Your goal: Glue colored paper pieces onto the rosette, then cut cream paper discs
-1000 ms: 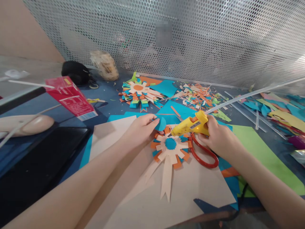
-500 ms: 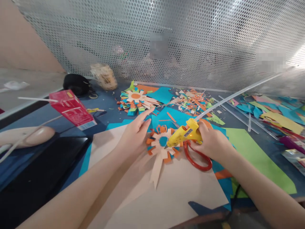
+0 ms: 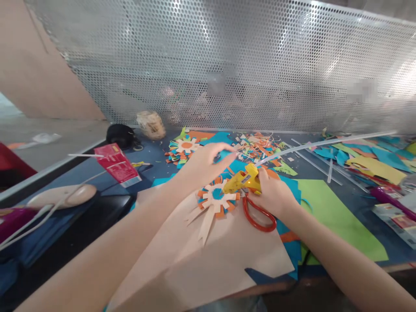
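My right hand [image 3: 271,190] is wrapped round a yellow glue gun [image 3: 242,180], with a long clear glue stick [image 3: 325,142] jutting from its back. The gun's nozzle sits at the blue centre of a fringed paper rosette [image 3: 211,204] in cream, orange and blue, with cream ribbon tails. The rosette lies on a large cream sheet [image 3: 227,255]. My left hand [image 3: 206,162] reaches over beyond the rosette, thumb and fingers apart, near the paper scraps [image 3: 260,145]. Red-handled scissors [image 3: 260,227] lie under my right hand, their blades mostly hidden.
A second paper rosette [image 3: 185,146] lies at the back. Green paper [image 3: 344,225] and a pile of coloured offcuts [image 3: 380,160] are on the right. At left are a pink carton [image 3: 117,164], a beige cabled object [image 3: 63,196] and a black slab [image 3: 81,242]. Perforated metal [image 3: 260,65] stands behind.
My left hand has moved right and away, from beside the rosette to the scraps. The glue gun's tip has shifted onto the blue centre. A second tail now shows. The view has shifted.
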Demonstrator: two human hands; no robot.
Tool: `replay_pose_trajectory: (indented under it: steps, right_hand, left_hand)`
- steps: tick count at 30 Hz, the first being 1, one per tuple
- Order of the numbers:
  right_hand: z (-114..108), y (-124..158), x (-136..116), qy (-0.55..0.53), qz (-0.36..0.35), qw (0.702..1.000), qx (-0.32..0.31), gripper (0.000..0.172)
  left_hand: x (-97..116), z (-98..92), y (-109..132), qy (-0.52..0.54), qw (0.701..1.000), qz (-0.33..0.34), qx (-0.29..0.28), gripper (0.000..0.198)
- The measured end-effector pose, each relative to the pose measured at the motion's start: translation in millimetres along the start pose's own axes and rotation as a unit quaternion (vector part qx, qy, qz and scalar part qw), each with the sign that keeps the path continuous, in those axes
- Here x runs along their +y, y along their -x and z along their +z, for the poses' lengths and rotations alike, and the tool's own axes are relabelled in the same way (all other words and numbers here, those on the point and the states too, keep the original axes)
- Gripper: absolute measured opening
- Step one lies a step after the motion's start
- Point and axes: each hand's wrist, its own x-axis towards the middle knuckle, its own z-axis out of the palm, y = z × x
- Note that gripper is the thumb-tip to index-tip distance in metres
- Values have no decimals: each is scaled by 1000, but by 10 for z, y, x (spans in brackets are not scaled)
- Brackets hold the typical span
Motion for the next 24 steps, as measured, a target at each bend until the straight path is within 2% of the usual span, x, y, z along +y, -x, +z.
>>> replay_pose_trajectory:
  steps: [3,4,7,9,13,20,24]
  right_hand:
    - [58,-31,25,1,17,1000,22,44]
    - [77,-39,31,6,25,999,27,48]
    - [115,-54,40,13,33,999,26,51]
    - [122,-52,40,6,30,999,31,44]
    - [107,-33,30,-16,34,998,46,37]
    - [65,-8,11,-59,41,996,43,35]
    - [32,-6,10,-72,42,996,40,32]
  left_hand:
    - [304,26,-298,-112,983,133,-52,33]
    - [400,43,-379,-138,972,166,-88,33]
    - [622,98,-543,-195,946,203,-158,27]
    - [698,118,-588,-221,938,204,-172,22]
    - [708,116,-572,-204,946,193,-161,19]
    - [631,194,-437,-183,971,142,-61,20]
    - [622,248,-403,-178,973,142,-38,17]
